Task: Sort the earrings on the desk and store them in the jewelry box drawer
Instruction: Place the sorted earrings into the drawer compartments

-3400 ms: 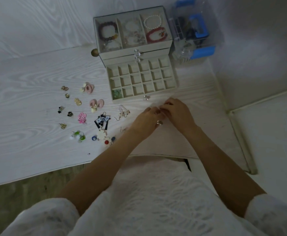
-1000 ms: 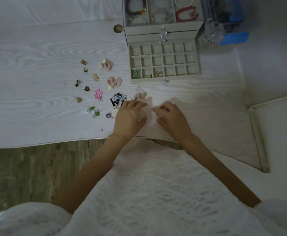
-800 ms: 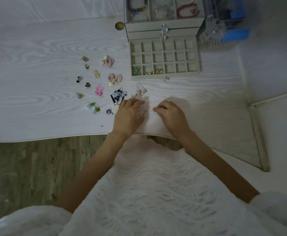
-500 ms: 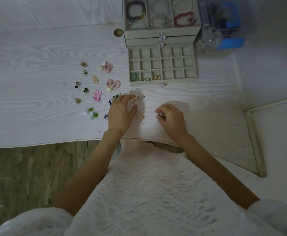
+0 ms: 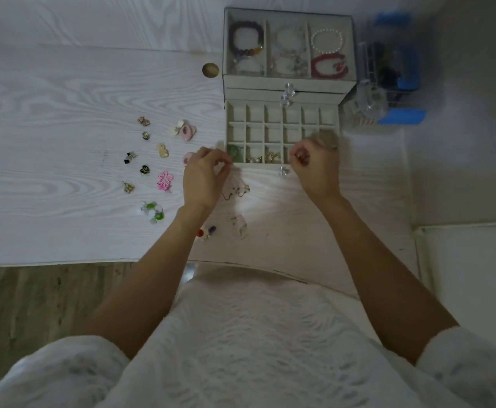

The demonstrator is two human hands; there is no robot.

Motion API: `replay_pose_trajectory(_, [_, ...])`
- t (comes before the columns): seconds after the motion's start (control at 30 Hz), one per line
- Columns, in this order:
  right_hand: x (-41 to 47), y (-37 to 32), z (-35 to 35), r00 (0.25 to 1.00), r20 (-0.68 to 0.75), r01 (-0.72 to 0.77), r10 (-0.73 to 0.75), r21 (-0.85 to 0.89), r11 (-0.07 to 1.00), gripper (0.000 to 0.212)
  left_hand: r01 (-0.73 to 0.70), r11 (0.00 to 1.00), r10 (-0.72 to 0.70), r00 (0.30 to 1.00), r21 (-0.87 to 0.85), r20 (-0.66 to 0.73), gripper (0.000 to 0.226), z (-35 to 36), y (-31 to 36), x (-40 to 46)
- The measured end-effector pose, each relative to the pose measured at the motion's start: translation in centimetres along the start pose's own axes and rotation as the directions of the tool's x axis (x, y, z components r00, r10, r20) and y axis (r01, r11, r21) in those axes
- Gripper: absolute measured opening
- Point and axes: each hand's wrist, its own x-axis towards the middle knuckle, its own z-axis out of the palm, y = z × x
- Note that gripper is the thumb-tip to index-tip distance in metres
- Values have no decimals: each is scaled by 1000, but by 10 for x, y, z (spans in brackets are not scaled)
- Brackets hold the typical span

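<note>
Both hands are raised over the near edge of the open drawer (image 5: pixel 282 134) of the jewelry box (image 5: pixel 288 83). The left hand (image 5: pixel 204 178) has its fingers curled in, fingertips pressed to the thumb as if pinching something small; what it pinches is too blurred to tell. The right hand (image 5: pixel 314 164) is likewise curled, thumb against fingers at the drawer's near right corner, and a faint blurred shape shows at its fingertips; whether that is an earring cannot be told. The drawer's near row already has a green piece (image 5: pixel 235 150) and gold earrings (image 5: pixel 265 157) in it. Loose earrings (image 5: pixel 152 160) lie scattered on the white desk (image 5: pixel 49 172) to the left of the hands, with a hook pair (image 5: pixel 236 192) just near the left hand
</note>
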Motion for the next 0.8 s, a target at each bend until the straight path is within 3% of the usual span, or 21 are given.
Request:
replay_pose_trajectory(0.2, [17, 2, 2, 990, 120, 92, -68, -210, 973, 9, 22, 1000, -21, 999, -13, 24, 8, -2, -4, 6])
replay_pose_trajectory(0.4, [-8, -13, -1, 988, 26, 154, -152, -116, 981, 13, -44, 999, 45, 999, -30, 13, 7, -15, -4, -7])
replay_pose_trajectory(0.57, [-45, -38, 39, 901, 294, 366, -319, -120, 923, 28, -106, 989, 84, 976, 102, 203, 29, -18, -8, -30])
replay_pose_trajectory(0.67, [-48, -41, 57, 879, 384, 365, -282, -162, 917, 39, -92, 988, 52, 956, 127, 287, 44, -9, -3, -30])
replay_pose_trajectory(0.8, [-45, -32, 60, 911, 359, 289, -201, -210, 934, 31, -68, 985, 18, 954, 157, 298, 45, 0, 0, -22])
